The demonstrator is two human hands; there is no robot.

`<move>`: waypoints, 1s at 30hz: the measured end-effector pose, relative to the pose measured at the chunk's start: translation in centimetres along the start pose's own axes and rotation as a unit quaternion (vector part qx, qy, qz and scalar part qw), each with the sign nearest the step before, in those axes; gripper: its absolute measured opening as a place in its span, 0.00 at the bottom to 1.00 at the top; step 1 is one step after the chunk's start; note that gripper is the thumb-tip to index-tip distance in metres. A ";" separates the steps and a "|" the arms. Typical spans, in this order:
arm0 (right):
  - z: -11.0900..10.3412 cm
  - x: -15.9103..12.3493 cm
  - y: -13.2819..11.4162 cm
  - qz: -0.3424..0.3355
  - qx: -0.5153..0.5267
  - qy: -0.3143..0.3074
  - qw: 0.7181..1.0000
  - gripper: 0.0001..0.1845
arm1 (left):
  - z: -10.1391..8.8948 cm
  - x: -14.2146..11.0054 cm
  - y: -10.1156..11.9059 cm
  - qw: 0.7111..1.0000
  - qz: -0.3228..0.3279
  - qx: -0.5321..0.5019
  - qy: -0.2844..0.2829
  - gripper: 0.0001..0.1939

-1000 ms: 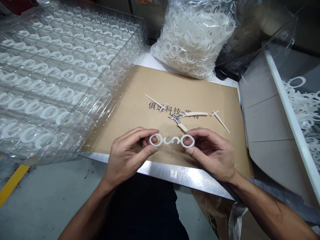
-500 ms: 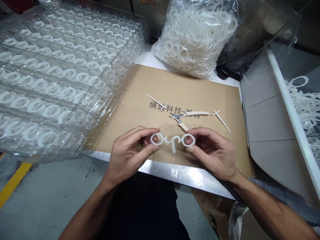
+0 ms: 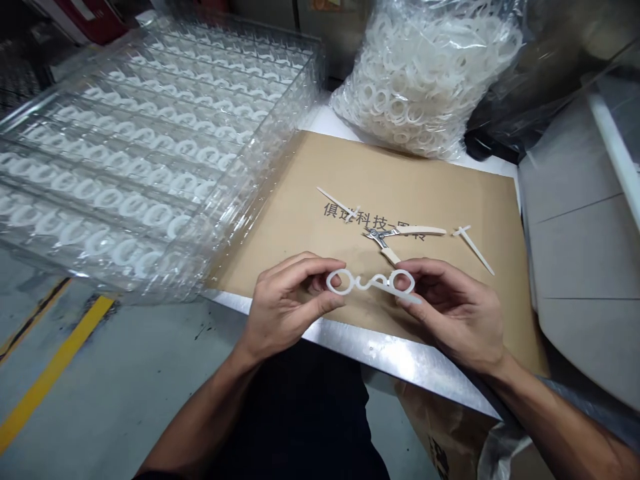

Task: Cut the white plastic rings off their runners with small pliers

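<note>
Stem of the white spectacle-shaped piece (image 3: 370, 282) has swung from hanging downward, as it did half a second ago, to lying sideways beneath the right-hand ring, its tip pointing right and slightly down toward the right hand.

Piece: matte, opaque moulded plastic with smooth edges, comprising two oval rings joined by a narrow bridge, plus the flat stem strip. Long axis runs roughly left to right, tilted slightly down at the right. Location: held in the air just above the near part of the cardboard sheet (image 3: 450, 193).

Left hand (image 3: 287, 307): fingers and thumb closed on the left ring. Right hand (image 3: 455, 313): fingers and thumb closed on the right ring and stem tip. Hands remain apart, with the piece spanning the gap.

Beyond the piece on the cardboard sheet, printed with dark Chinese characters, lie small nippers (image 3: 395, 235) with steel jaws and cream handles, plus two thin white plastic strips (image 3: 337, 202) (image 3: 473, 248). Left of the sheet sits a stack of clear plastic trays (image 3: 150, 153) holding rows of white rings. Beyond the sheet is a clear bag of white rings (image 3: 425, 80). A brushed-metal table edge (image 3: 380, 353) runs nearer the person than the sheet.
</note>
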State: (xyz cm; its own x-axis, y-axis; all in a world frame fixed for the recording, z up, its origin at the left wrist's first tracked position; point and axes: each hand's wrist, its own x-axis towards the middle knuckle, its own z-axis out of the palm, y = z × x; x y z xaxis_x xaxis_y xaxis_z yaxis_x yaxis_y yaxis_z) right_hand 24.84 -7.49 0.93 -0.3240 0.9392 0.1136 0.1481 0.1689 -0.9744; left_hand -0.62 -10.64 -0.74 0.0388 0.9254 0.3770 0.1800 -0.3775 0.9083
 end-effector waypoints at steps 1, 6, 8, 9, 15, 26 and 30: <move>0.0 0.0 0.0 0.001 -0.001 -0.001 1.000 0.17 | 0.0 0.0 0.0 1.000 0.003 -0.003 0.000 0.17; 0.1 0.1 -0.1 0.003 -0.010 0.003 1.000 0.17 | -0.2 -0.1 -0.2 1.000 -0.006 -0.020 -0.002 0.18; 0.1 0.1 -0.2 0.007 -0.019 0.000 1.000 0.16 | -0.2 -0.2 -0.2 1.000 -0.009 -0.025 -0.001 0.18; 0.1 0.1 -0.3 0.009 -0.022 -0.002 1.000 0.15 | -0.2 -0.2 -0.2 1.000 -0.011 -0.028 -0.001 0.18; -0.1 0.0 -0.3 0.023 -0.030 -0.005 0.999 0.12 | -0.1 -0.2 -0.1 0.999 -0.017 -0.035 0.003 0.17; 0.0 0.0 -0.4 0.023 -0.041 -0.004 0.999 0.11 | -0.2 -0.1 0.0 0.999 -0.016 -0.032 0.000 0.16; 0.0 0.0 -0.3 0.016 -0.051 0.008 0.999 0.14 | -0.1 -0.1 -0.1 0.999 -0.017 -0.033 0.001 0.17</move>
State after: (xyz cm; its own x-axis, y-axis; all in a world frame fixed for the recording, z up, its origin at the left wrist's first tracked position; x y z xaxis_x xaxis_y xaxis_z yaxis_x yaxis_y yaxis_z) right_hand 24.79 -7.50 1.27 -0.3020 0.9493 0.0871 0.2525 0.1678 -0.9529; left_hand -0.77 -10.68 -0.85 0.0327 0.9376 0.3462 0.1159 -0.3476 0.9305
